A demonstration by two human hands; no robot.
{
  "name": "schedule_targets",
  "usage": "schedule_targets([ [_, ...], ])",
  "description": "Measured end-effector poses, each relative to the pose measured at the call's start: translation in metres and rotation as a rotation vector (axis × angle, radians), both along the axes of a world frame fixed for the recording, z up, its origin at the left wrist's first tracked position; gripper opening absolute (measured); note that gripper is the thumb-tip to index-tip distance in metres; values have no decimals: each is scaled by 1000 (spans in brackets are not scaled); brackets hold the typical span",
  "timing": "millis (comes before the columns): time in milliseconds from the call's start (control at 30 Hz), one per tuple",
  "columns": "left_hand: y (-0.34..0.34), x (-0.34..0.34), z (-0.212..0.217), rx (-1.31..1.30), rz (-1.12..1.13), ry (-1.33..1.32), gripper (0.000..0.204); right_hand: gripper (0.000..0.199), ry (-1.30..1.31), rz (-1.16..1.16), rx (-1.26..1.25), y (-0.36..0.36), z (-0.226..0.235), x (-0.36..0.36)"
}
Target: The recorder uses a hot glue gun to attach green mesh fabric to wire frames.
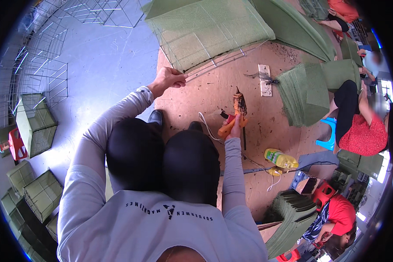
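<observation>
A wire frame (214, 61) partly covered in green mesh fabric (214, 26) rests on the brown board ahead of me. At its near left corner, my left hand (172, 79) is closed in a pinch on the thin wire edge; the fingertips partly hide the spot. My right hand (235, 127) is wrapped round the handle of an orange glue gun (239, 105). The gun's dark-smeared nozzle points away from me, a short gap from the frame. A dark stick shows beside the gun's rear.
Right of the gun lie a pale smeared strip (265, 81), dark strands and a stack of green mesh sheets (303, 94). Nearer are a yellow bottle (280, 158) and a white cord (209, 126). Wire frames (41, 76) stand left. Several people sit at right, one near a blue stool (327, 134).
</observation>
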State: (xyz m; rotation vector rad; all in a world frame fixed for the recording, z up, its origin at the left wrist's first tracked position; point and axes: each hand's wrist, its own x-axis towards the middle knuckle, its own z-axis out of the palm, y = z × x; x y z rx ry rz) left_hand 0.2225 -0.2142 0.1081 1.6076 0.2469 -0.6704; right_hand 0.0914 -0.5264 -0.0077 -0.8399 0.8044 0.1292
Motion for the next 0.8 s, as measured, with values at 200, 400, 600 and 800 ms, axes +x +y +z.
schedule_targets([
  [200, 0, -2, -9, 45, 20, -135, 23, 44, 15, -31, 16, 7, -28, 0],
  [400, -3, -3, -2, 160, 74, -173, 20, 43, 0, -7, 44, 7, -31, 2],
  [600, 9, 3, -14, 253, -23, -301, 23, 43, 36, -11, -27, 16, -14, 4],
  [800, 9, 5, -20, 188, -19, -398, 20, 39, -3, 3, -29, 16, 1, 2],
])
